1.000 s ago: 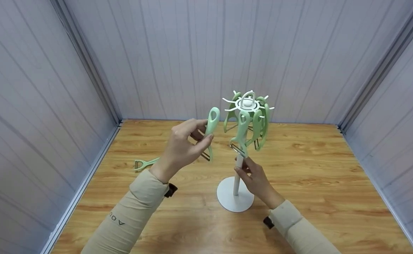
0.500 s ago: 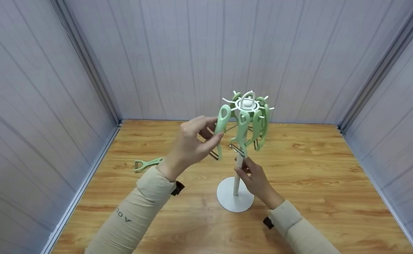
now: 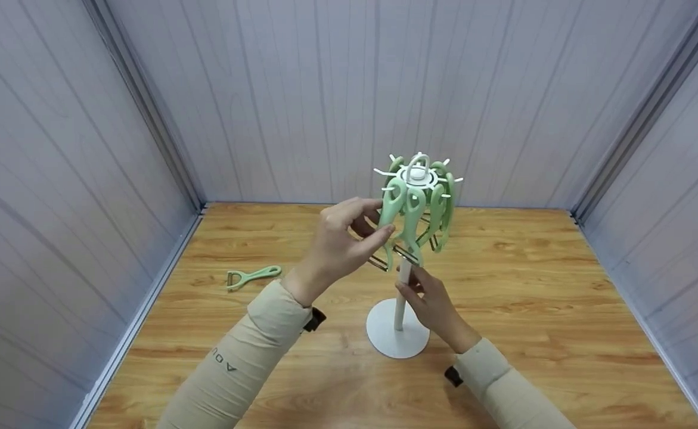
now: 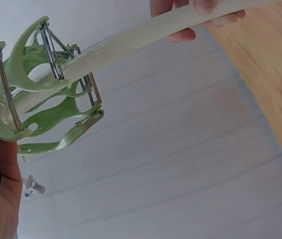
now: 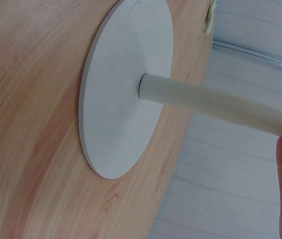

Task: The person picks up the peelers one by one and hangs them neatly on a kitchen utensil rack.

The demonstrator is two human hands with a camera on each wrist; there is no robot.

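Note:
My left hand (image 3: 346,235) pinches a light green Y-shaped peeler (image 3: 391,208) by its handle, blade end down. The peeler's looped top is at a hook on the left front of the white rotating rack (image 3: 418,176); whether the hook bears its weight I cannot tell. Several green peelers hang from other hooks, one close beside the held one (image 3: 413,217). Below them my right hand (image 3: 438,304) grips the white pole (image 5: 201,102) between thumb and fingers. In the left wrist view the peelers' metal blades (image 4: 51,52) surround the pole.
Another green peeler (image 3: 253,277) lies on the wooden table (image 3: 527,298), left of the stand. The rack's round white base (image 3: 397,345) rests flat on the table. Panelled walls (image 3: 283,101) enclose the back and both sides.
My left hand has carried the peeler rightward to the rack's hook. The rack top has shifted slightly, and the peeler on the table shows fully now. My right hand stays on the pole.

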